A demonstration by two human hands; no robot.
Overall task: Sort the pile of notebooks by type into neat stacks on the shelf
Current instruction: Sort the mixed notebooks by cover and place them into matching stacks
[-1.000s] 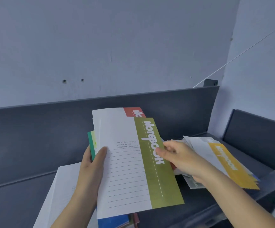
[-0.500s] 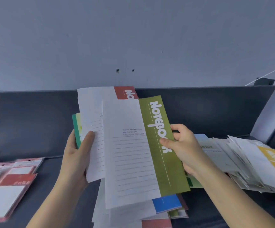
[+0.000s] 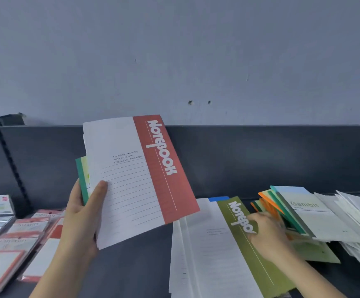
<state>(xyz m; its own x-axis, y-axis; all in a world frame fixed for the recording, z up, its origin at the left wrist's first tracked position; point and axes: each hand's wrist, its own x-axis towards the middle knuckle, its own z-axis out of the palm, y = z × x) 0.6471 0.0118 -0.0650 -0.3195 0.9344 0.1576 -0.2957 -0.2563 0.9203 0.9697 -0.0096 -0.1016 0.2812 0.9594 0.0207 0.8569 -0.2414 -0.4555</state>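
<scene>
right hand (image 3: 267, 231) now pressing flat on the olive notebook (image 3: 247, 244), just laid on the shelf (image 3: 140, 267) stack | left hand (image 3: 82, 214) pinching red notebook (image 3: 138, 177), teal one behind | olive sorted, red next | bare shelf lying between stack and packets (image 3: 13, 239)

The left hand (image 3: 82, 214) is raised, forearm rising from the lower edge, thumb pressed across the front of what it grips and fingers curled behind. The right hand (image 3: 265, 232) reaches forward and lower, palm down, fingers spread flat, forearm running in from the lower right.
</scene>
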